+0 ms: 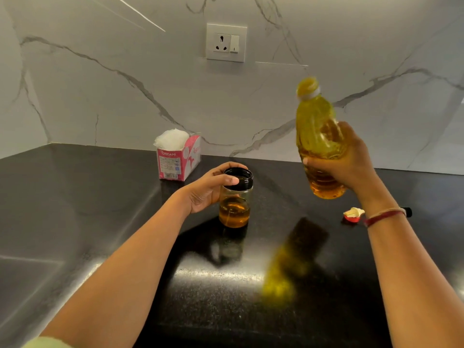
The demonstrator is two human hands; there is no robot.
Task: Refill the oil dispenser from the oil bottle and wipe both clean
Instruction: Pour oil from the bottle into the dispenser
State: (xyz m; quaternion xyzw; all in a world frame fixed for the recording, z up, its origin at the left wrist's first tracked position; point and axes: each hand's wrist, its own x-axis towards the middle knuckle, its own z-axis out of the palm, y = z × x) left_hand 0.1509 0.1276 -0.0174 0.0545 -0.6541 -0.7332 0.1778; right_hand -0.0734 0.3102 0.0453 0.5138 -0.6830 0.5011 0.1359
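Note:
The oil dispenser [235, 202] is a clear jar with a black open rim, standing on the black counter [100, 197] with amber oil in its lower third. My left hand [213, 188] grips it near the rim. My right hand [349, 163] grips the lower half of the oil bottle [317, 131], a clear plastic bottle of yellow oil with its mouth uncapped. The bottle is held in the air, nearly upright and leaning slightly left, to the right of and above the dispenser.
A pink and white tissue box [179, 156] stands behind the dispenser by the marble wall. A red and cream bottle cap [352, 215] lies on the counter at the right, a small black object [408, 211] beside my wrist. A wall socket [226, 42] is above.

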